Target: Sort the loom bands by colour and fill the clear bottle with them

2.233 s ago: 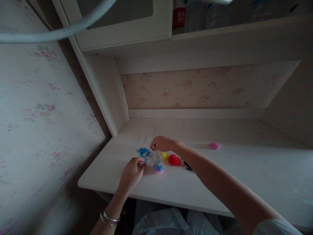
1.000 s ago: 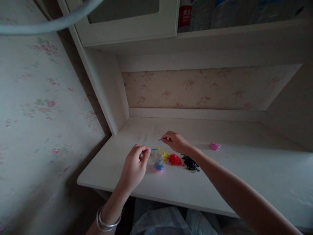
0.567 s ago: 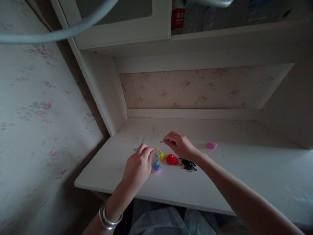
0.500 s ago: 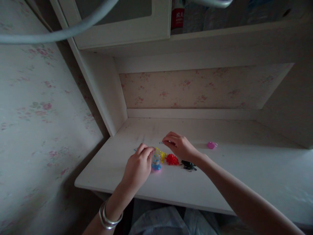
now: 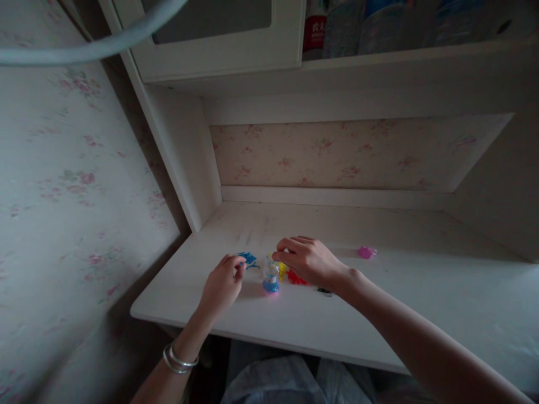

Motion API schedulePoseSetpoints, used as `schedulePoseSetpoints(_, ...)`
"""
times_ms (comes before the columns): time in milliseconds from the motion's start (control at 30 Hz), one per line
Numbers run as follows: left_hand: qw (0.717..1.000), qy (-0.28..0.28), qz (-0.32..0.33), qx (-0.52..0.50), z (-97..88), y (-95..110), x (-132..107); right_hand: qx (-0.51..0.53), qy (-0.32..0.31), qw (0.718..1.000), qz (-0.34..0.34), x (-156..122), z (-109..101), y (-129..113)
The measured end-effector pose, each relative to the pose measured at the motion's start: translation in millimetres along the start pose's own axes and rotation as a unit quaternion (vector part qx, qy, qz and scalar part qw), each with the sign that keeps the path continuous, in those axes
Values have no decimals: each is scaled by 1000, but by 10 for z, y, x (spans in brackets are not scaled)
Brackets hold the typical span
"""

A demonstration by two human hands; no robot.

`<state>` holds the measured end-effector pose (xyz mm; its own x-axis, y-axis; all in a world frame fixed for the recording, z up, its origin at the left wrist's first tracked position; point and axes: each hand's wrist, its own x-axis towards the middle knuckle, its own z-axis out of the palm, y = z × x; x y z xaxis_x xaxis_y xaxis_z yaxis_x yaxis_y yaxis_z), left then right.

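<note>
A small clear bottle (image 5: 270,275) with blue pieces inside and a pink glow at its base stands upright on the desk. My right hand (image 5: 309,259) is over its mouth, thumb and forefinger pinched on a small blue loop (image 5: 273,261). To the bottle's left, my left hand (image 5: 223,283) has its fingertips closed at the edge of a pile of blue loops (image 5: 248,258). Whether it grips one is hard to see. Yellow pieces (image 5: 282,271) and red pieces (image 5: 296,278) lie right of the bottle, partly behind my right hand. Some black loops (image 5: 325,292) show below my right wrist.
A pink lid-like piece (image 5: 366,252) rests farther right on the white desk (image 5: 400,292). Above the desk runs a shelf (image 5: 404,53) holding bottles (image 5: 314,31). A pale curved tube (image 5: 96,51) crosses the upper left. A floral wall (image 5: 80,185) is at left.
My left hand has let go of the bottle and moved left to the blue pile. My right hand has brought the blue loop down and slightly left to the bottle's mouth.
</note>
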<state>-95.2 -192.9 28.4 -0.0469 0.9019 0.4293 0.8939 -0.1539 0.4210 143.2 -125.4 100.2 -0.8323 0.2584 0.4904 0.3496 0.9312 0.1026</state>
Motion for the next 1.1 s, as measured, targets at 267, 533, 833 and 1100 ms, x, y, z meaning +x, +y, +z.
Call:
schedulePoseSetpoints(267,993,-78,-70,53,199,-163,34,1,-8,1000,-20,22,-15,4)
schedulePoseSetpoints(533,983,-117,-67,126,362,-86,135,35,14,998,42,0,-21,-1)
schedulePoseSetpoints(833,975,-135,-73,160,448,-90,178,76,12,993,91,-121,49,26)
schedulePoseSetpoints(1100,991,-66,-62,100,340,-124,175,128,18,985,114,-144,129,24)
